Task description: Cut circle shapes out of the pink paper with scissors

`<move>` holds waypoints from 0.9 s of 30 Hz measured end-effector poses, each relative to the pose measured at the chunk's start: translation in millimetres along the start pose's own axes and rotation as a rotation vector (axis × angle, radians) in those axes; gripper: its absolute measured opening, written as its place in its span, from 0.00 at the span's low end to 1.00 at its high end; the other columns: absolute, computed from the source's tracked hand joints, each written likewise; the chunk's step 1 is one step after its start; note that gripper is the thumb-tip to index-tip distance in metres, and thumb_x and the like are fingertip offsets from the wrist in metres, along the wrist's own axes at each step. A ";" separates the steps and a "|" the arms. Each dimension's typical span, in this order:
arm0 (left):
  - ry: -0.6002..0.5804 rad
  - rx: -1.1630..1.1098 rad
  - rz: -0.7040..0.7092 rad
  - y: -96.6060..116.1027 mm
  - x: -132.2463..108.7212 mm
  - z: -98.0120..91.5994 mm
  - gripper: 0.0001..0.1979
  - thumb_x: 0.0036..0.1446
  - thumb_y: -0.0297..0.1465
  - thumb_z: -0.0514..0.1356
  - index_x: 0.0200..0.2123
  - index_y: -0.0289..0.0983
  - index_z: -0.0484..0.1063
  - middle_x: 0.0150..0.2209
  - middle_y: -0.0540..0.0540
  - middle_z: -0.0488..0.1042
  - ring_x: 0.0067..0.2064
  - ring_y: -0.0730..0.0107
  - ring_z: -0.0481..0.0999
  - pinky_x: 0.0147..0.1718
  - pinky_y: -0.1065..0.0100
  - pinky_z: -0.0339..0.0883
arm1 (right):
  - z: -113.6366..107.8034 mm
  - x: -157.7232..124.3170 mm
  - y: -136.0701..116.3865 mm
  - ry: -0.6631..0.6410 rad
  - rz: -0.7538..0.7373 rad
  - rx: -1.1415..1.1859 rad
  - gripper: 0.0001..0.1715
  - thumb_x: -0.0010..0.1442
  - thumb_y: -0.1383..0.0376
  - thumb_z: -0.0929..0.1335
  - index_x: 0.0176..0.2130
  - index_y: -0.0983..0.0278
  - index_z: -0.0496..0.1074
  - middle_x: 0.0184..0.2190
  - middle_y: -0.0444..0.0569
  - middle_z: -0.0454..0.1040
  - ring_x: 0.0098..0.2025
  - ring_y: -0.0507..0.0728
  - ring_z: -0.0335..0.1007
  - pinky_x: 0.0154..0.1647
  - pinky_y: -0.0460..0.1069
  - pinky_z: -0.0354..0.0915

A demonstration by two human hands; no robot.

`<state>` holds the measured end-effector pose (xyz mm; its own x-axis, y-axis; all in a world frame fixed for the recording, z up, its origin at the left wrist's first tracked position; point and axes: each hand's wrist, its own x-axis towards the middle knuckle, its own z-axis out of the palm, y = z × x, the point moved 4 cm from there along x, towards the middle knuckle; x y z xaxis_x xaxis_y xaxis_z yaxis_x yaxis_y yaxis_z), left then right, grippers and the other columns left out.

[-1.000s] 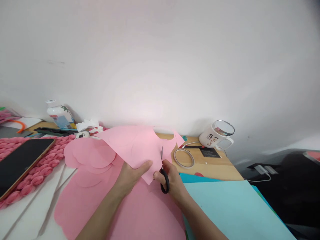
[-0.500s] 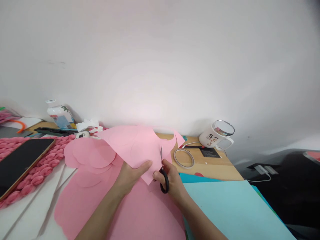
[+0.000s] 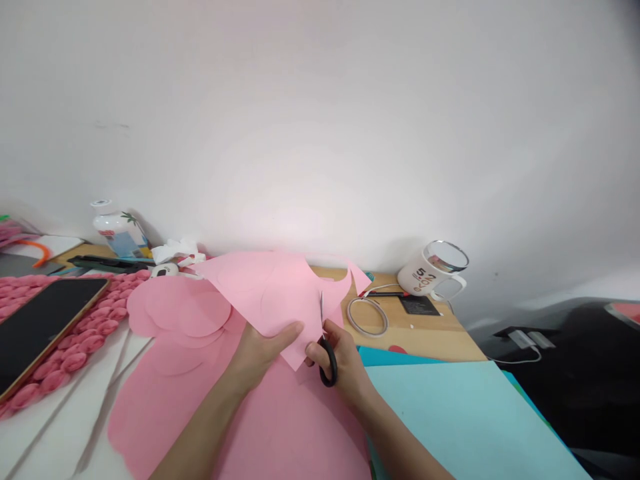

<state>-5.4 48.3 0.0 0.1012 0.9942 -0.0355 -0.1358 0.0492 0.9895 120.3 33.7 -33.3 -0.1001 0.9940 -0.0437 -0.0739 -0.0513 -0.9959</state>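
Note:
A sheet of pink paper (image 3: 285, 293) is held up in front of me, with curved outlines on it and a rounded bite cut from its upper right edge. My left hand (image 3: 265, 350) grips its lower edge, thumb on top and the other fingers hidden beneath. In my right hand (image 3: 343, 363) is a pair of black-handled scissors (image 3: 328, 363). Their blades point up, at the right edge of the paper. Under both hands lies larger pink paper (image 3: 295, 433). Several pink paper circles (image 3: 200, 307) overlap to the left of my left hand.
A phone (image 3: 50, 320) rests on a pink chunky mat (image 3: 100, 327) at left. Behind stand a white bottle (image 3: 120, 230) and crumpled tissue (image 3: 175, 251). To the right are a coiled cable (image 3: 367, 331), a tilted white mug (image 3: 425, 273) and light blue paper (image 3: 465, 413).
Almost nothing differs. Both hands, the scissors and the pink sheet keep nearly the same place, and the view has shifted very slightly.

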 end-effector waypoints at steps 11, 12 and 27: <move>-0.050 0.027 0.009 -2.8 1.5 -1.2 0.22 0.45 0.34 0.63 0.46 0.36 0.69 0.37 0.42 0.78 0.47 0.55 0.72 0.44 0.60 0.67 | 1.9 0.1 -9.8 -0.092 -0.056 0.137 0.22 0.41 0.56 0.73 0.32 0.63 0.64 0.26 0.44 0.69 0.26 0.52 0.61 0.27 0.45 0.59; -0.059 0.029 0.009 -2.5 1.7 -1.1 0.23 0.45 0.34 0.63 0.47 0.36 0.69 0.37 0.42 0.78 0.48 0.55 0.72 0.45 0.59 0.67 | 2.1 0.1 -10.8 -0.098 -0.064 0.149 0.22 0.41 0.55 0.73 0.33 0.63 0.65 0.27 0.45 0.70 0.27 0.53 0.62 0.28 0.46 0.60; -0.069 -0.020 0.010 -3.1 3.1 -6.0 0.24 0.45 0.32 0.64 0.48 0.36 0.68 0.44 0.41 0.76 0.48 0.55 0.72 0.44 0.60 0.68 | 0.5 -0.2 -6.7 -0.030 -0.018 0.072 0.14 0.42 0.62 0.70 0.27 0.64 0.62 0.20 0.39 0.61 0.22 0.48 0.50 0.21 0.43 0.50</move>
<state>-10.6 51.8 -4.1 0.1678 0.9857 -0.0152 -0.1564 0.0418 0.9868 120.3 33.8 -26.6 -0.1276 0.9916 -0.0222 -0.1474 -0.0411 -0.9882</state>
